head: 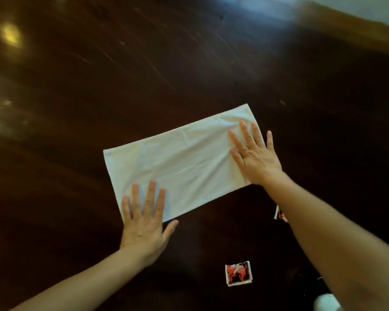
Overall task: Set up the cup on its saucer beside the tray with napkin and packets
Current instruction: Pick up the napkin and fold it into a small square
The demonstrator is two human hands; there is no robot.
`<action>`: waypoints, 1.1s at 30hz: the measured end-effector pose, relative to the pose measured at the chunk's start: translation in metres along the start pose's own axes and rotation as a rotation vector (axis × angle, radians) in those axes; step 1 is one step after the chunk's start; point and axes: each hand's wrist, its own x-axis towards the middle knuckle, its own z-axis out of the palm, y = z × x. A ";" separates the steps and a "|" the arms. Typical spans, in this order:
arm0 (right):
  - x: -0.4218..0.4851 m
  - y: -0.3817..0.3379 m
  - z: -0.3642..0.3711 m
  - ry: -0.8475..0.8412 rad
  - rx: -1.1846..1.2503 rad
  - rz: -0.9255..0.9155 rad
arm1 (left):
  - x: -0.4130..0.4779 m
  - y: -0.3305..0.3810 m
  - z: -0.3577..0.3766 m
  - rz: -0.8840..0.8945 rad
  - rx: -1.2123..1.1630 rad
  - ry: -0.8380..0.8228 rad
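A white cloth napkin, folded into a long rectangle, lies flat on the dark wooden table. My left hand presses palm-down on its near left corner, fingers spread. My right hand lies flat on its right end, fingers apart. A red, black and white packet rests on the table close to me. A second packet peeks out from under my right forearm. No cup, saucer or tray is in view.
A white rounded object shows at the bottom right edge, mostly cut off. The table's far edge runs across the top right, with a pale floor beyond. Light glares on the wood at the left.
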 end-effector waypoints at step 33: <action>-0.121 -0.071 0.022 0.263 0.826 0.528 | 0.098 -0.046 -0.082 0.102 -0.466 0.133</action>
